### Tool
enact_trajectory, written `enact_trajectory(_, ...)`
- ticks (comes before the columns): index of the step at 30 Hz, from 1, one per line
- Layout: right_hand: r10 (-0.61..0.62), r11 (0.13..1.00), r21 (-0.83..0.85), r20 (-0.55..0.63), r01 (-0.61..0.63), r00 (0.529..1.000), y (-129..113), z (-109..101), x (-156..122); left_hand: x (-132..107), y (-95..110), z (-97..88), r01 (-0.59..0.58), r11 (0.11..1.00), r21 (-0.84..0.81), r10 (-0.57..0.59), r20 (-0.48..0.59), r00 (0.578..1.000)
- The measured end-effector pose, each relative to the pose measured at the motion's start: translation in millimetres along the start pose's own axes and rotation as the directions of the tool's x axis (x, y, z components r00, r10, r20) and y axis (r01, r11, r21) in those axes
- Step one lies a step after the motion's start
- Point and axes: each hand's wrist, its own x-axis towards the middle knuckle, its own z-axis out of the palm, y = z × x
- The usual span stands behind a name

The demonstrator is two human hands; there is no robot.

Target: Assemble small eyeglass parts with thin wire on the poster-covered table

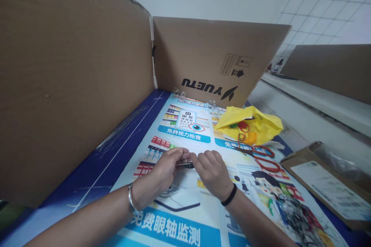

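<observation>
My left hand [165,168], with a silver bangle at the wrist, is closed with its thumb and fingertips pinched together. A faint glint shows at those fingertips, too fine to make out. Facing it, my right hand [212,173] wears a black wrist band and is curled into a fist. A small dark metal tool [185,165] bridges the short gap between the hands. Its right end meets my right hand, and its exact kind is hidden. Under both hands lies a printed poster sheet [185,148]. A small coil of thin wire [168,193] rests below my left wrist.
Red-handled scissors [268,164] lie beside a yellow bag [261,123] holding coloured thread. A tangled wire heap [298,212] sits at right, near a cardboard package [327,185]. Straight wires [121,127] lie at left. Cardboard walls [203,54] stand behind and left.
</observation>
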Motion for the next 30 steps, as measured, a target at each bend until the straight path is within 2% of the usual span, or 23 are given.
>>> enact_trajectory(10, -0.012, 1.000, -0.020, 0.011, 0.012, 1.000, -1.3, 1.7, 1.8, -3.7, -1.6, 6.8, 0.002, 0.999, -0.048, -0.004, -0.046, 0.999)
enact_trajectory(20, -0.004, 0.999, 0.032, 0.001, 0.004, 1.000, -0.5, 1.0, 1.8, -4.7, -2.3, 8.2, 0.032, 0.995, -0.099, -0.035, -0.038, 0.999)
enact_trajectory(26, 0.007, 0.999, 0.048, 0.001, -0.007, 1.000, -0.4, 2.3, 2.2, -4.5, -2.5, 7.0, 0.046, 0.995, -0.085, -0.048, -0.020, 0.999)
enact_trajectory(30, 0.017, 0.999, 0.040, -0.007, -0.016, 1.000, -1.4, 3.2, 1.2, -4.0, -2.9, 5.8, 0.009, 1.000, -0.027, -0.010, -0.030, 1.000)
